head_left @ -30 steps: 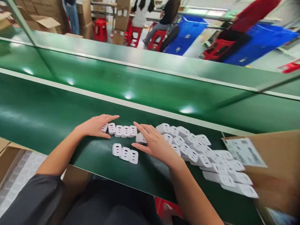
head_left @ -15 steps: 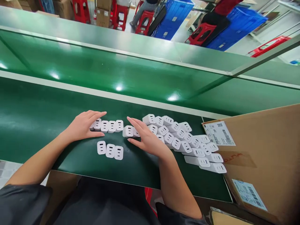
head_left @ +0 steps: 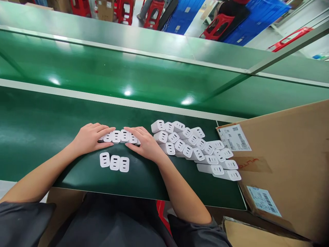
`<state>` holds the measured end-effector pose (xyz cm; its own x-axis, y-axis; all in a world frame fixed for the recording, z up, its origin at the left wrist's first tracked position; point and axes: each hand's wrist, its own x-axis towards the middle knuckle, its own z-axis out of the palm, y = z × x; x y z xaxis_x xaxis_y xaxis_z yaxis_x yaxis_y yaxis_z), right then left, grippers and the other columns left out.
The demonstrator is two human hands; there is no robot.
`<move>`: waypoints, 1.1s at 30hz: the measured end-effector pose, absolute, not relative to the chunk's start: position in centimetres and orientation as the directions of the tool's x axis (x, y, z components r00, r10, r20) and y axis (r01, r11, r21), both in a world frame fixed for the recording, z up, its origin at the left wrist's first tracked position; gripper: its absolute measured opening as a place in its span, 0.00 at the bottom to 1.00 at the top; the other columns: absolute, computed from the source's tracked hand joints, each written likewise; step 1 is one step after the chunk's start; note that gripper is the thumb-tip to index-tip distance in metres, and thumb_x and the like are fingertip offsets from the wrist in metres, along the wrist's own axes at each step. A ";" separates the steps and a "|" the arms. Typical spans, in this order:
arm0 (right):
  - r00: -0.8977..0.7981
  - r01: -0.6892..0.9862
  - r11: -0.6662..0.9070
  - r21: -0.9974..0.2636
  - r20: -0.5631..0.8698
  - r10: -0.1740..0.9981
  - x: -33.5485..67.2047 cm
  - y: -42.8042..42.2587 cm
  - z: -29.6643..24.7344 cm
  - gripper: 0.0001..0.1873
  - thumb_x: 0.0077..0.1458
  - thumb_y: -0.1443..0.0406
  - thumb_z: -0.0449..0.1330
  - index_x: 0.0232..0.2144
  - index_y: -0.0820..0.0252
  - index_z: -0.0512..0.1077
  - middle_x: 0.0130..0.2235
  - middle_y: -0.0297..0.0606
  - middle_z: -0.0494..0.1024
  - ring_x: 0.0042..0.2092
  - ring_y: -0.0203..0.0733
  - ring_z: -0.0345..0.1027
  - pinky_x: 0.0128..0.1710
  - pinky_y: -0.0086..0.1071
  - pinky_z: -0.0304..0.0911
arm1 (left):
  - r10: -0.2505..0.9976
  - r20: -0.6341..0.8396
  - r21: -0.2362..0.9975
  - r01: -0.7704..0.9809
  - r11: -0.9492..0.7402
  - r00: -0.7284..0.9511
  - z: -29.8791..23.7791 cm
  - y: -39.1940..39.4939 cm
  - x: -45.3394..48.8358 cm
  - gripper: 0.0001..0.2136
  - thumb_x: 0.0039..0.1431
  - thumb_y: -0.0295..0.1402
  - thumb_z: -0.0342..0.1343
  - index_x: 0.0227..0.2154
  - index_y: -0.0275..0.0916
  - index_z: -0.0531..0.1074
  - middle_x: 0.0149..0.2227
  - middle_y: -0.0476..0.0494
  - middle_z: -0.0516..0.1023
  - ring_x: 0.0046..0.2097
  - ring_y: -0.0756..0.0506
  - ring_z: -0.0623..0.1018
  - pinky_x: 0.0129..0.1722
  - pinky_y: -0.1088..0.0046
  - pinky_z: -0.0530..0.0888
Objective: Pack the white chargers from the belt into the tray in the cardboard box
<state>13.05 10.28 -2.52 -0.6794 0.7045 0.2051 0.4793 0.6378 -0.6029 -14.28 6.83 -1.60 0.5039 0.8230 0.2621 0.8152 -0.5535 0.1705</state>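
Observation:
A short row of white chargers [head_left: 119, 136] stands on the green belt [head_left: 38, 130], each showing three slots. My left hand [head_left: 88, 140] cups the row's left end with its fingers held together. My right hand [head_left: 144, 144] covers the right end, so the row is squeezed between both hands. Three more chargers [head_left: 114, 162] stand side by side just in front, untouched. A loose pile of several chargers [head_left: 197, 147] lies to the right of my right hand.
A big cardboard box [head_left: 290, 164] with printed labels lies at the belt's right end, against the pile. A second green belt [head_left: 128, 72] runs behind a pale rail. Red stools and blue crates stand far behind.
My right hand has slid left and pushed stray chargers onto the row, closing the gap to my left hand. The view has tilted down and shifted right.

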 end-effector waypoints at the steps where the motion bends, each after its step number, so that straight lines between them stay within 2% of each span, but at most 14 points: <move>1: -0.687 0.468 0.645 -0.604 0.210 0.696 13.0 10.2 -2.6 0.26 0.62 0.62 0.60 0.61 0.53 0.64 0.55 0.39 0.76 0.54 0.49 0.67 0.56 0.48 0.67 | 0.817 0.250 0.174 0.806 -0.566 0.520 -1.4 6.7 -14.4 0.23 0.66 0.51 0.51 0.54 0.42 0.74 0.48 0.41 0.81 0.43 0.42 0.80 0.40 0.65 0.74; 6: -0.697 0.452 0.666 -0.594 0.230 0.679 12.7 9.6 -3.1 0.24 0.63 0.61 0.60 0.61 0.54 0.65 0.53 0.41 0.76 0.51 0.49 0.68 0.53 0.46 0.68 | 0.792 0.207 0.173 0.776 -0.607 0.574 -0.6 6.4 -14.9 0.22 0.67 0.50 0.51 0.55 0.42 0.74 0.49 0.42 0.81 0.43 0.43 0.80 0.41 0.65 0.73; 8: -0.702 0.444 0.665 -0.601 0.228 0.675 12.9 9.5 -2.9 0.28 0.63 0.60 0.60 0.63 0.54 0.63 0.53 0.42 0.75 0.53 0.50 0.68 0.55 0.47 0.68 | 0.792 0.210 0.173 0.775 -0.607 0.574 -0.5 6.4 -14.9 0.22 0.66 0.50 0.51 0.54 0.41 0.74 0.49 0.42 0.81 0.43 0.43 0.80 0.41 0.65 0.73; 10: -0.730 0.425 0.655 -0.625 0.190 0.656 13.5 9.5 -2.2 0.35 0.61 0.59 0.62 0.67 0.52 0.56 0.59 0.44 0.71 0.59 0.51 0.64 0.60 0.49 0.65 | 0.793 0.209 0.177 0.775 -0.606 0.572 -0.7 6.4 -15.0 0.22 0.66 0.50 0.52 0.55 0.42 0.74 0.49 0.43 0.81 0.43 0.42 0.80 0.41 0.65 0.73; 13: -0.774 0.422 0.609 -0.672 0.083 0.628 15.0 9.6 -1.1 0.46 0.59 0.63 0.63 0.71 0.48 0.43 0.68 0.44 0.57 0.68 0.51 0.52 0.66 0.49 0.59 | 0.794 0.201 0.183 0.774 -0.606 0.574 -0.8 6.4 -15.1 0.23 0.65 0.50 0.54 0.56 0.43 0.73 0.49 0.43 0.81 0.44 0.41 0.80 0.42 0.64 0.73; 16: -0.780 0.444 0.562 -0.698 0.007 0.626 16.3 9.8 -0.5 0.49 0.59 0.69 0.59 0.72 0.44 0.36 0.71 0.41 0.50 0.71 0.49 0.45 0.68 0.49 0.55 | 0.788 0.212 0.183 0.769 -0.613 0.578 -0.8 6.4 -15.1 0.24 0.64 0.50 0.55 0.57 0.43 0.72 0.49 0.42 0.80 0.45 0.40 0.80 0.44 0.63 0.73; 18: -0.765 0.461 0.524 -0.717 -0.022 0.643 16.7 9.8 -0.6 0.48 0.59 0.71 0.56 0.72 0.44 0.35 0.70 0.40 0.53 0.70 0.48 0.50 0.67 0.49 0.57 | 0.782 0.226 0.178 0.764 -0.620 0.581 -0.6 6.5 -15.1 0.24 0.64 0.49 0.56 0.57 0.43 0.72 0.49 0.42 0.81 0.45 0.39 0.80 0.45 0.62 0.73; 20: -0.743 0.477 0.481 -0.735 -0.046 0.668 16.6 9.8 -0.7 0.46 0.60 0.71 0.54 0.72 0.44 0.36 0.67 0.39 0.61 0.67 0.47 0.58 0.63 0.47 0.62 | 0.772 0.235 0.166 0.759 -0.630 0.590 -0.5 6.6 -15.0 0.23 0.64 0.49 0.55 0.56 0.42 0.72 0.48 0.42 0.81 0.44 0.40 0.80 0.45 0.62 0.73; 23: -0.733 0.487 0.462 -0.741 -0.059 0.678 16.2 9.7 -0.8 0.45 0.61 0.70 0.54 0.72 0.43 0.37 0.63 0.37 0.68 0.62 0.48 0.65 0.58 0.46 0.67 | 0.759 0.236 0.150 0.749 -0.646 0.607 -0.5 6.7 -14.9 0.23 0.64 0.49 0.55 0.56 0.41 0.72 0.47 0.42 0.81 0.43 0.40 0.80 0.43 0.63 0.73; 33: -0.755 0.473 0.516 -0.713 -0.026 0.655 16.1 9.5 -0.6 0.45 0.61 0.69 0.54 0.72 0.45 0.36 0.66 0.38 0.65 0.60 0.48 0.67 0.56 0.44 0.69 | 0.761 0.221 0.162 0.746 -0.645 0.610 -0.9 6.7 -15.4 0.23 0.64 0.47 0.57 0.57 0.44 0.71 0.48 0.43 0.81 0.44 0.40 0.80 0.43 0.63 0.73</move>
<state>16.05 9.54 -0.65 -0.7547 0.6555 -0.0264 0.4735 0.5165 -0.7135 -15.36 6.68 -0.90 0.6099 0.7611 0.2206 0.7465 -0.6453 0.1625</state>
